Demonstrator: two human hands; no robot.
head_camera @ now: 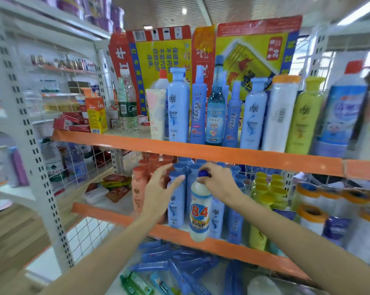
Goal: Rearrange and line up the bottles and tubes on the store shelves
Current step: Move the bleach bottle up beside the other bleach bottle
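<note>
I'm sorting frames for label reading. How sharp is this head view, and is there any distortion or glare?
Head view: the 84 bottle held by the right hand reads clearly, the edges smear with blur, the orange shelf rails bow from wide-angle distortion, and ceiling lights flare mildly.

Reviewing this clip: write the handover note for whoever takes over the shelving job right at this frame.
Right hand: fingers grip the blue cap of the white 84 bottle, held in front of the middle shelf.
Left hand: open, fingertips on a blue bottle in that shelf's front row.
Done: top shelf bottles stand upright in a row.
Left: find the 84 bottle a place; straighten the blue tubes lying jumbled on the bottom shelf.
</note>
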